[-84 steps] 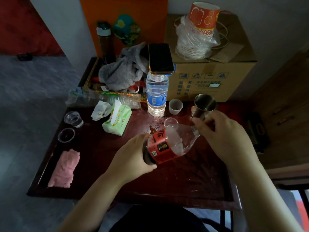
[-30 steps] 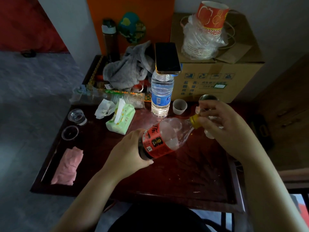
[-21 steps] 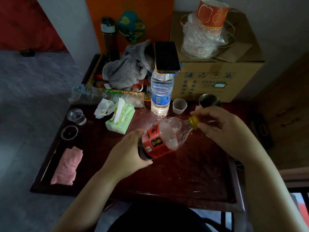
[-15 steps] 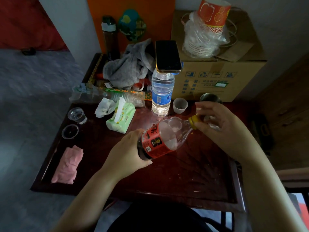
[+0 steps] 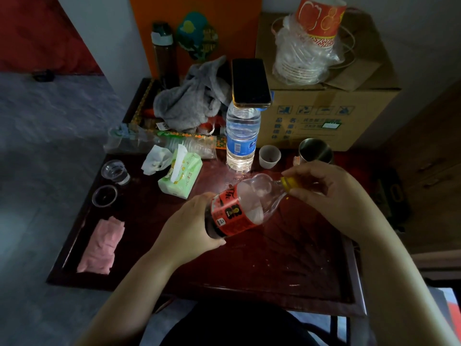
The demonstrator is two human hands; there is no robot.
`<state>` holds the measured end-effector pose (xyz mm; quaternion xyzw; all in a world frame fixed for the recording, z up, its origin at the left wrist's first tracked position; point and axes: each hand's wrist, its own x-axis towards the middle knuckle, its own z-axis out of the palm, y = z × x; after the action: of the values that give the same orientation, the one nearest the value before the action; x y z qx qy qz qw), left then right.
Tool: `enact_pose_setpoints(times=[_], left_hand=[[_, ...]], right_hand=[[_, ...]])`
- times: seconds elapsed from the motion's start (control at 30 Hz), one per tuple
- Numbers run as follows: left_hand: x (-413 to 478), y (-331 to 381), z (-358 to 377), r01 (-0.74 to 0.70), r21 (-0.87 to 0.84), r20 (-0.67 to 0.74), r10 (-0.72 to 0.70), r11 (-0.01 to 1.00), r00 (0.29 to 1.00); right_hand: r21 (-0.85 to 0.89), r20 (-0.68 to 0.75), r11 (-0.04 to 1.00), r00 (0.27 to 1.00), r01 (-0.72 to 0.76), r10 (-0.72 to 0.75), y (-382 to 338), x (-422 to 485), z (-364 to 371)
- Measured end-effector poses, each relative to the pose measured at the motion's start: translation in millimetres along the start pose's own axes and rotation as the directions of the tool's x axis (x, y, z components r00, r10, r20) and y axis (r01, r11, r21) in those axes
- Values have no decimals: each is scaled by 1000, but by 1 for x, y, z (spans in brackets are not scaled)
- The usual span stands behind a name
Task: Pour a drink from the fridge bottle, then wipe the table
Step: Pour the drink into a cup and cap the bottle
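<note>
A clear drink bottle with a red label (image 5: 245, 204) lies tilted over the dark red table (image 5: 287, 265), its neck pointing right. My left hand (image 5: 189, 228) grips its dark lower end. My right hand (image 5: 329, 193) pinches the yellow cap (image 5: 288, 183) on the neck. Behind my right hand stands a metal cup (image 5: 315, 151), and left of it a small white cup (image 5: 269, 156). A pink cloth (image 5: 101, 245) lies flat at the table's left edge.
A water bottle (image 5: 241, 143) with a phone (image 5: 250, 83) lying on top stands at the back centre. Nearby are a green tissue pack (image 5: 180, 178), two clear plastic cups (image 5: 115, 171), a grey rag (image 5: 192, 101) and a cardboard box (image 5: 326, 106) holding stacked paper bowls.
The bottle was uncapped at first, its mouth near the metal cup. The yellow cap now sits on the neck under my right fingers. My left hand has kept its grip.
</note>
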<state>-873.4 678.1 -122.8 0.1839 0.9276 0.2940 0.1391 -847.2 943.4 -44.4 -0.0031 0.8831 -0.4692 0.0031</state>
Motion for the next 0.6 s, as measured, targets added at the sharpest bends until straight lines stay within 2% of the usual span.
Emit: enact_pose_setpoints(times=[0.17,0.3,0.47,0.6], left_hand=[[3,1,-1,0,-5,13,0,1000,1000],[7,-4,2,40,8,30,-40,999,999],[12,-8,2,104,46,19,-104,994,994],[17,-13,3,139,76,3,-140,987,990]], right_hand=[[-4,-25,1000,1000,-16,16,4,-3,-5],[4,-97,996,992,-86,86,12,-5,-11],[-128,-170,987,983,-96,74,22,-11,-8],[-135,-175,985,981,-110,86,29,-17,-1]])
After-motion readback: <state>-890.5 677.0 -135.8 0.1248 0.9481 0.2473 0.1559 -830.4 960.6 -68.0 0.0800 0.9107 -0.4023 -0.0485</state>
